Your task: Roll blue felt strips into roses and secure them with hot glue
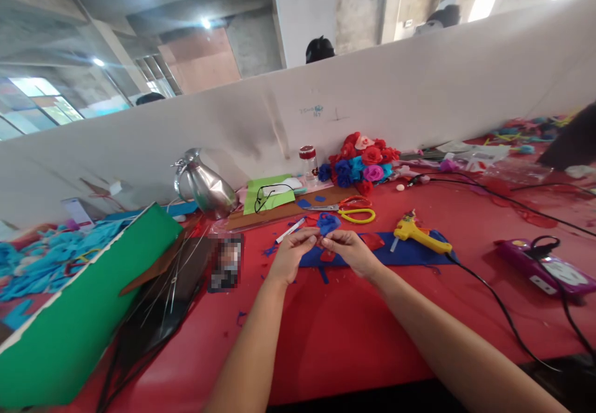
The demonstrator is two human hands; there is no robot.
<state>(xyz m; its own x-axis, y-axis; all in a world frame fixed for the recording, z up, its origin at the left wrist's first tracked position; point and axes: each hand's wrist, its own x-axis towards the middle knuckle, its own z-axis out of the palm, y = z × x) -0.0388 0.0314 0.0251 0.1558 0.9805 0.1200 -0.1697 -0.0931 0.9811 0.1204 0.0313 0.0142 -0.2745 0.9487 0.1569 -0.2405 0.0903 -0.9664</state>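
Both my hands meet over the red table [302, 338], with a small blue fabric flower [328, 222] between the fingertips. My left hand [295, 251] pinches it from the left, thumb against fingers. From the other side my right hand [351, 251] pinches it too. The fingers partly hide the flower's base. Under and behind the hands lies a strip of blue fabric [395, 253] with red scraps [372, 241] on it. A yellow glue gun [421, 233] rests on the strip to the right. Scissors [356, 209] with red and yellow handles lie just beyond the flower.
Finished flowers [363, 161] are heaped by the wall, beside a glass jar [308, 163]. A metal jug [205, 183], glasses [267, 195] and a green board [93, 307] stand or lie leftward. A purple power strip [544, 267] with black cables [493, 301] is at right.
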